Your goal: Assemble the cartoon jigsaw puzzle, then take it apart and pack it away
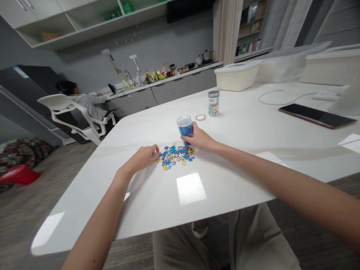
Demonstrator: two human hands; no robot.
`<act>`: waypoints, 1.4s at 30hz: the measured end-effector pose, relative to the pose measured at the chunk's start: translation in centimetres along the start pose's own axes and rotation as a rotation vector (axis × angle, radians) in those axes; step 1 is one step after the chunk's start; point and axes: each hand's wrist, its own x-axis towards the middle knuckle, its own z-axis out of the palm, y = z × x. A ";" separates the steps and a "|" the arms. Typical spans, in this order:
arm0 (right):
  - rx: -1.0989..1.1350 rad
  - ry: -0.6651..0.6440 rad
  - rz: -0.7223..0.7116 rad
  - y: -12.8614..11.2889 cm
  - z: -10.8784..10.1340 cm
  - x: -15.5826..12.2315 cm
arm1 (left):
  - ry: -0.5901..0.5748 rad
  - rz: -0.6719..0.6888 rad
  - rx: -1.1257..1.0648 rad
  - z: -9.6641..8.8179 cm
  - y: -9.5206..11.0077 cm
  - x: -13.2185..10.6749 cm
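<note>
My right hand (201, 137) is wrapped round a clear plastic can (185, 129) with a blue printed side. The can stands nearly upright at the back of a heap of small jigsaw puzzle pieces (176, 155), mostly blue, yellow and pink. At the left edge of the heap is my left hand (146, 155), its fingers loosely bent and a gap showing between them. I see nothing held in it. Behind the can lies a round lid (200, 117) with a silvery rim. A second printed can (213, 104) with a grey top stands farther back.
The white table (152, 210) has a dark phone (316, 115) and a white cable (270, 98) on the right. Cream bins (237, 77) line its far right side. Beyond the left edge, a person (91, 105) sits in a white chair (63, 103) by the kitchen counter.
</note>
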 end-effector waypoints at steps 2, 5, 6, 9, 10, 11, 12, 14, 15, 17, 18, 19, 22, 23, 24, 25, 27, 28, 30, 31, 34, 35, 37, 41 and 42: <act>-0.001 -0.003 0.004 0.1 0.0 0.0 | 0.001 0.000 -0.012 0.1 -0.3 0.0; -0.008 -0.004 0.021 0.1 0.1 0.0 | 0.000 0.021 -0.051 0.3 -0.5 0.0; -0.007 -0.004 0.023 0.1 0.1 0.0 | -0.003 0.028 -0.065 0.3 -0.4 0.0; -0.002 0.005 0.016 0.2 0.2 0.1 | -0.013 0.040 -0.084 0.2 -0.1 -0.1; -0.003 0.007 0.013 0.2 0.2 0.1 | -0.012 0.043 -0.086 0.2 0.0 -0.1; -0.005 0.008 0.011 0.2 0.2 0.1 | -0.011 0.045 -0.093 0.1 0.1 -0.2; -0.007 0.009 0.012 0.2 0.2 0.1 | -0.008 0.048 -0.105 0.1 0.1 -0.2; -0.009 0.005 0.016 0.2 0.2 0.1 | -0.008 0.052 -0.139 0.2 -0.2 -0.2; -0.008 0.003 0.017 0.2 0.2 0.1 | -0.011 0.055 -0.157 0.3 -0.4 -0.2; -0.005 -0.001 0.013 0.1 0.1 0.0 | -0.025 0.053 -0.189 0.5 -0.8 -0.2; -0.005 -0.003 0.013 0.0 0.1 0.0 | -0.031 0.048 -0.204 0.6 -1.0 -0.2; -0.007 -0.003 0.016 0.0 0.1 0.0 | -0.035 0.042 -0.218 0.7 -1.2 -0.2; -0.020 0.008 0.017 -0.1 0.1 -0.1 | -0.018 0.025 -0.258 0.8 -1.4 -0.1; -0.025 0.010 0.007 -0.1 0.1 -0.1 | -0.007 0.024 -0.272 0.8 -1.3 -0.2; -0.030 0.012 -0.005 -0.1 0.1 -0.1 | 0.001 0.022 -0.286 0.8 -1.2 -0.2; -0.034 0.011 -0.018 -0.2 0.1 -0.1 | 0.003 0.021 -0.300 0.8 -1.1 -0.2; -0.045 0.009 -0.041 -0.2 0.2 -0.2 | -0.002 0.017 -0.323 0.7 -0.8 -0.2; -0.052 0.008 -0.053 -0.2 0.2 -0.3 | -0.001 0.015 -0.323 0.6 -0.6 -0.2; -0.066 0.012 -0.093 -0.2 0.1 -0.5 | 0.027 0.022 -0.306 0.5 -0.2 -0.2; -0.071 0.016 -0.126 -0.3 0.1 -0.6 | 0.053 0.035 -0.294 0.4 -0.1 -0.1; -0.079 0.016 -0.262 -0.4 0.1 -0.9 | 0.184 0.129 -0.265 0.0 0.3 -0.1; -0.086 0.012 -0.312 -0.4 0.0 -1.0 | 0.251 0.172 -0.259 -0.2 0.5 -0.1; -0.113 0.002 -0.397 -0.6 0.0 -1.2 | 0.410 0.269 -0.240 -0.6 1.0 -0.2; -0.201 -0.040 -0.491 -0.8 -0.1 -1.4 | 0.701 0.448 -0.185 -1.4 2.6 -0.6; -0.218 -0.050 -0.502 -0.8 -0.1 -1.4 | 0.750 0.472 -0.171 -1.6 3.1 -0.7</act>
